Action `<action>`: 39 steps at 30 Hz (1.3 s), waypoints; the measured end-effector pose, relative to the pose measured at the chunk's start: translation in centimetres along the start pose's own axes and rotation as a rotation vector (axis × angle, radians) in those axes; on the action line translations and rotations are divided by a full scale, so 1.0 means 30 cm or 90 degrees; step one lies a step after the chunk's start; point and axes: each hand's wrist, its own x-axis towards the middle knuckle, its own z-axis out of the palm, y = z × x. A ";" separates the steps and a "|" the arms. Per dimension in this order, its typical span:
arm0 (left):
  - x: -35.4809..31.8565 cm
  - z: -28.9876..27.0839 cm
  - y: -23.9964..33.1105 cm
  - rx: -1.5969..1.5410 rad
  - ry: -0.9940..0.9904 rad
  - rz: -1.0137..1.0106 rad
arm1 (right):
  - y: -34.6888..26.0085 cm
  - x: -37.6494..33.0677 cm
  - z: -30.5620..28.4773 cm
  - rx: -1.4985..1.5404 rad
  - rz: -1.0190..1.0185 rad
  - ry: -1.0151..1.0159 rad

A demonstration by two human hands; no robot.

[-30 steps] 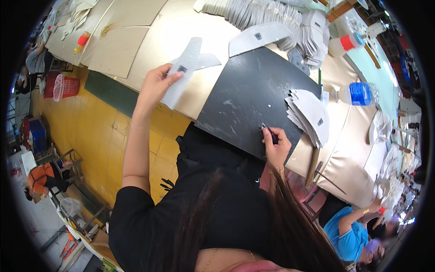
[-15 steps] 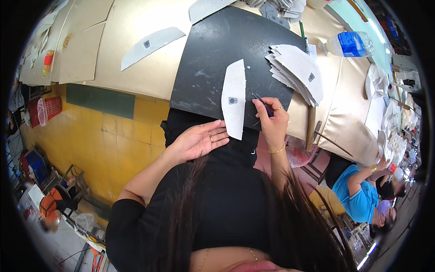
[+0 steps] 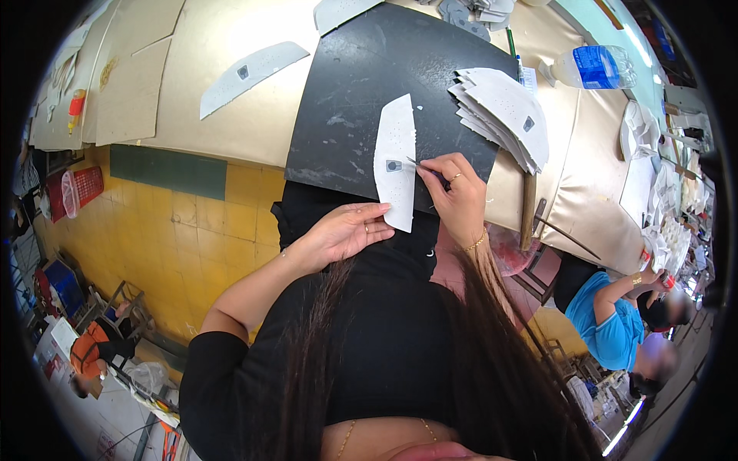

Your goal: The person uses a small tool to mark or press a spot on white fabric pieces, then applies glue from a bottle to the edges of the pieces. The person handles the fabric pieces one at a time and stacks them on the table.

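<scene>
A white curved panel [image 3: 395,134], dotted with small holes and bearing a dark grey patch, lies upright in view on a black board [image 3: 338,84]. Its lower end juts past the board's near edge. My left hand [image 3: 346,234] pinches that end, thumb on top and fingers beneath. My right hand [image 3: 459,196] is closed around a small pointed tool [image 3: 416,163] with a dark purple handle. The tool's metal tip is over the panel's right edge, beside the patch; whether it touches cannot be seen. Most of the handle is hidden by my fingers.
Right of my work sits a stack of similar panels [image 3: 503,104]. Another panel [image 3: 254,77] lies left of the board. A water bottle [image 3: 596,67], a green pen [image 3: 511,42] and a wooden-handled tool [image 3: 528,211] are on the right. A co-worker in blue [image 3: 607,319] sits there too.
My right hand has moved left, bringing the tool tip to the panel. My left thumb has come down onto the panel's lower end, where the hand was flat before.
</scene>
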 end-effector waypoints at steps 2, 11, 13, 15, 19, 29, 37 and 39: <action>0.002 0.004 -0.001 0.019 -0.003 0.011 | 0.002 0.006 -0.001 -0.030 -0.035 -0.007; 0.007 0.022 -0.009 0.110 0.017 0.052 | 0.019 0.036 -0.009 -0.079 -0.112 -0.020; 0.013 0.027 -0.008 0.167 0.037 0.060 | 0.019 0.040 -0.016 -0.126 -0.151 -0.045; 0.018 0.037 -0.010 0.235 0.056 0.071 | 0.020 0.048 -0.025 -0.162 -0.204 -0.055; 0.019 0.059 -0.010 0.313 0.078 0.085 | 0.028 0.077 -0.037 -0.197 -0.306 -0.053; 0.029 0.069 -0.004 0.301 0.098 0.093 | 0.020 0.108 -0.028 -0.221 -0.343 -0.102; 0.052 0.030 -0.016 0.324 0.098 0.100 | -0.002 0.079 0.005 -0.252 -0.286 -0.077; 0.055 0.023 -0.018 0.351 0.104 0.103 | -0.013 0.071 0.011 -0.248 -0.256 -0.076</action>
